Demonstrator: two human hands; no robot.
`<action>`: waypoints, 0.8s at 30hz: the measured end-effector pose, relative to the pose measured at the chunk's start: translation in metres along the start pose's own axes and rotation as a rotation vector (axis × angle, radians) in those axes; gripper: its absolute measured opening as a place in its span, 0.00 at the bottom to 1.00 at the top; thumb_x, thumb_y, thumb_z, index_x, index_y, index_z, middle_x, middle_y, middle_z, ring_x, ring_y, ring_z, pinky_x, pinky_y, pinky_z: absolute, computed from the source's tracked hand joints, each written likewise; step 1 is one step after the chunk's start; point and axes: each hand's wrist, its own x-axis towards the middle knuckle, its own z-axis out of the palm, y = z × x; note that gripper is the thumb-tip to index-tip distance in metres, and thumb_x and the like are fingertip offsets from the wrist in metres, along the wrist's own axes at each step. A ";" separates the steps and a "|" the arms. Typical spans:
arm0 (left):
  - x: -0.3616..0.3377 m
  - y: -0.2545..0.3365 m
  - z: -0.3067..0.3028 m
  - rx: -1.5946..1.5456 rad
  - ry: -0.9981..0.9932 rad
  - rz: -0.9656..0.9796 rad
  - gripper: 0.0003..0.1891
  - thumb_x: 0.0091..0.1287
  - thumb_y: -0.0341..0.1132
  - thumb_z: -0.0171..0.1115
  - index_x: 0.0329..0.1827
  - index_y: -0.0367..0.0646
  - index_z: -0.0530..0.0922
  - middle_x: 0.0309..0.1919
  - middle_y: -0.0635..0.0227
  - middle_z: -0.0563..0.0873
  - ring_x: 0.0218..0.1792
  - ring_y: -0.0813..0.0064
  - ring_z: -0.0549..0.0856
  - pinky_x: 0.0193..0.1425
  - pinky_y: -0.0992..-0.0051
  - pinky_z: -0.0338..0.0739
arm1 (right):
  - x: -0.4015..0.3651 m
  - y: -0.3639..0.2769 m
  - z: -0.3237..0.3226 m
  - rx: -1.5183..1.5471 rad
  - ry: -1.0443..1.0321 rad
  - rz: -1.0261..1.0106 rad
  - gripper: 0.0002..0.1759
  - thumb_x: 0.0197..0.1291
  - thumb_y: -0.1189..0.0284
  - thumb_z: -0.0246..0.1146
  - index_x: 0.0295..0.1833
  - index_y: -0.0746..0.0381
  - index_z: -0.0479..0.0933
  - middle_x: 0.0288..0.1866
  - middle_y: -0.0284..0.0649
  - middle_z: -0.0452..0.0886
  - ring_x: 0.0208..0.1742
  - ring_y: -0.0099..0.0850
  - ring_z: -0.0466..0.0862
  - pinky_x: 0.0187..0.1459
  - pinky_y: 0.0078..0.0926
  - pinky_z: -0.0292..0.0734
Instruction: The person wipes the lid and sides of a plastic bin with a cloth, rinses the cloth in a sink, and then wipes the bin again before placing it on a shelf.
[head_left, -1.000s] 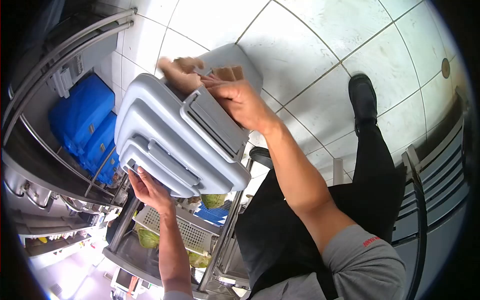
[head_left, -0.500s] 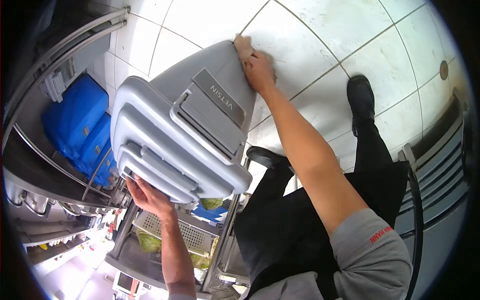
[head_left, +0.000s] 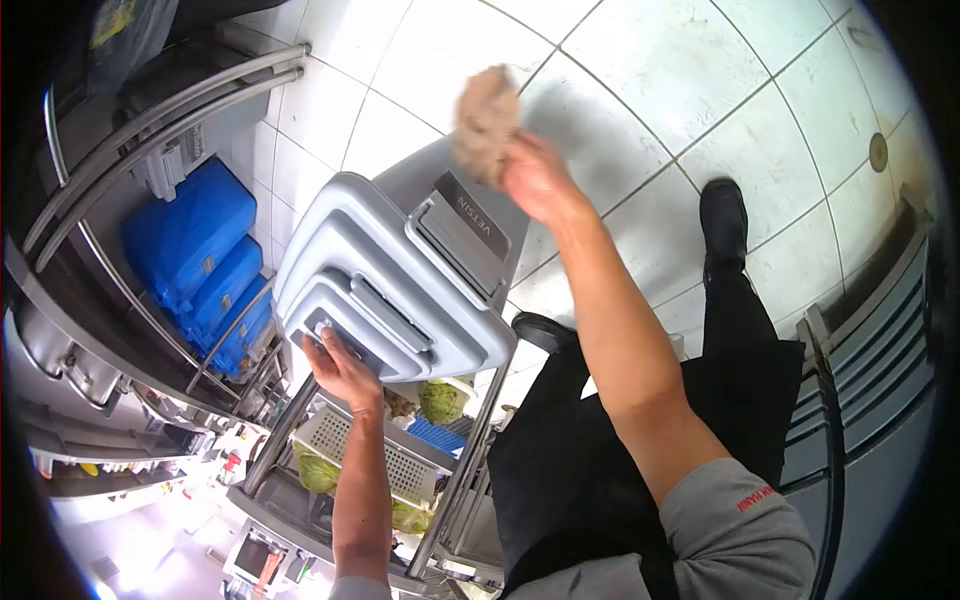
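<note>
A large grey bin (head_left: 400,160) with a stepped lid (head_left: 320,245) and a dark "VETSIN" label leans in the middle of the view. My left hand (head_left: 345,375) is at the recessed handle area of the lid, its fingers hooked at the lower left part and the thumb side facing me. In my right hand (head_left: 540,180), a crumpled brown cloth (head_left: 485,120) is pinched by the fingers. This hand is raised over the label end of the bin, and the cloth overlaps the bin's upper side in this view.
Blue-wrapped bundles (head_left: 195,240) sit behind metal rails (head_left: 165,110) at left. Below the bin, a rack holds a cream perforated basket (head_left: 365,450) and green leafy vegetables (head_left: 440,400). White tiles (head_left: 620,120) cover the floor, with a black shoe (head_left: 722,215) on them and grey slats (head_left: 875,330) at right.
My right hand has lifted the cloth from the bin's lower side near the floor to above the bin. The bin and my left hand sit slightly further right in view.
</note>
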 end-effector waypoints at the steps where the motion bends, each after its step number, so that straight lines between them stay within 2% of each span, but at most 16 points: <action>1: 0.000 0.002 0.003 -0.017 0.008 0.002 0.21 0.82 0.40 0.60 0.68 0.32 0.72 0.30 0.78 0.77 0.28 0.88 0.70 0.30 0.82 0.65 | 0.008 0.002 0.023 -0.283 -0.106 -0.040 0.14 0.71 0.71 0.64 0.59 0.64 0.82 0.52 0.38 0.86 0.52 0.30 0.85 0.58 0.30 0.80; 3: -0.004 0.004 0.001 -0.026 0.020 0.003 0.21 0.82 0.39 0.59 0.68 0.32 0.72 0.31 0.78 0.77 0.28 0.89 0.70 0.30 0.82 0.65 | 0.014 0.012 0.052 -0.842 -0.313 -0.105 0.12 0.66 0.75 0.66 0.54 0.64 0.85 0.49 0.37 0.86 0.51 0.28 0.84 0.57 0.30 0.80; 6: -0.004 0.007 0.006 -0.056 0.046 0.016 0.19 0.82 0.38 0.59 0.66 0.34 0.73 0.31 0.79 0.76 0.29 0.89 0.70 0.32 0.82 0.64 | 0.022 0.003 0.035 -0.813 -0.511 0.112 0.13 0.60 0.78 0.67 0.51 0.67 0.85 0.45 0.37 0.87 0.49 0.26 0.83 0.55 0.29 0.79; 9: -0.003 0.003 0.003 -0.070 0.025 -0.021 0.17 0.82 0.38 0.59 0.64 0.35 0.73 0.32 0.79 0.76 0.30 0.88 0.69 0.32 0.82 0.64 | 0.031 0.013 0.032 -0.927 -0.372 -0.117 0.13 0.61 0.78 0.67 0.51 0.67 0.84 0.43 0.37 0.87 0.46 0.26 0.84 0.52 0.29 0.80; 10: -0.002 0.001 0.001 -0.058 0.021 -0.029 0.16 0.82 0.38 0.59 0.62 0.35 0.74 0.32 0.79 0.76 0.30 0.89 0.69 0.32 0.82 0.64 | 0.029 0.009 0.041 -1.051 -0.228 -0.107 0.10 0.65 0.76 0.65 0.50 0.66 0.83 0.41 0.36 0.87 0.44 0.26 0.84 0.50 0.30 0.80; 13: -0.002 0.004 0.005 -0.045 0.052 -0.016 0.18 0.82 0.40 0.60 0.63 0.34 0.74 0.30 0.79 0.76 0.29 0.88 0.70 0.31 0.82 0.65 | 0.055 0.030 0.041 -1.168 -0.030 -0.181 0.09 0.68 0.74 0.63 0.51 0.64 0.83 0.39 0.35 0.85 0.44 0.24 0.82 0.47 0.29 0.80; 14: 0.000 0.000 0.001 0.005 0.039 0.000 0.20 0.82 0.40 0.60 0.66 0.33 0.73 0.29 0.78 0.76 0.29 0.87 0.70 0.30 0.81 0.65 | 0.052 0.028 0.042 -0.907 -0.071 -0.046 0.11 0.70 0.72 0.62 0.53 0.64 0.82 0.40 0.38 0.87 0.45 0.26 0.85 0.47 0.27 0.80; 17: -0.001 -0.009 -0.003 -0.007 0.020 -0.029 0.22 0.81 0.40 0.60 0.68 0.31 0.73 0.29 0.76 0.77 0.27 0.86 0.71 0.29 0.80 0.65 | -0.028 -0.012 0.092 -0.673 -0.181 -0.201 0.10 0.68 0.73 0.64 0.52 0.64 0.82 0.40 0.41 0.87 0.42 0.28 0.85 0.43 0.26 0.79; 19: 0.000 -0.008 -0.003 0.120 0.067 -0.034 0.25 0.81 0.41 0.60 0.69 0.27 0.71 0.28 0.74 0.77 0.27 0.84 0.71 0.29 0.78 0.67 | -0.081 0.022 0.101 -1.090 -0.113 -0.683 0.08 0.66 0.77 0.66 0.50 0.63 0.81 0.40 0.43 0.85 0.39 0.30 0.85 0.41 0.26 0.79; 21: 0.005 -0.016 -0.010 0.145 0.048 -0.048 0.26 0.81 0.40 0.61 0.70 0.26 0.70 0.29 0.72 0.79 0.28 0.82 0.74 0.31 0.77 0.71 | -0.124 0.032 0.086 -1.166 -0.029 -0.644 0.10 0.63 0.79 0.68 0.50 0.63 0.81 0.40 0.43 0.84 0.39 0.30 0.85 0.42 0.26 0.79; 23: 0.007 -0.025 -0.012 0.194 0.083 0.032 0.28 0.81 0.40 0.61 0.72 0.26 0.68 0.32 0.70 0.82 0.30 0.81 0.76 0.35 0.77 0.74 | -0.154 0.049 0.053 -1.160 0.034 -0.535 0.10 0.64 0.78 0.69 0.51 0.63 0.80 0.41 0.41 0.85 0.44 0.30 0.87 0.45 0.27 0.81; 24: 0.014 -0.056 -0.024 0.046 0.042 0.007 0.30 0.80 0.40 0.61 0.74 0.25 0.65 0.39 0.67 0.85 0.35 0.81 0.78 0.40 0.79 0.75 | -0.147 0.062 0.029 -0.991 0.138 -0.350 0.10 0.65 0.79 0.67 0.51 0.64 0.80 0.42 0.38 0.85 0.44 0.27 0.87 0.46 0.26 0.81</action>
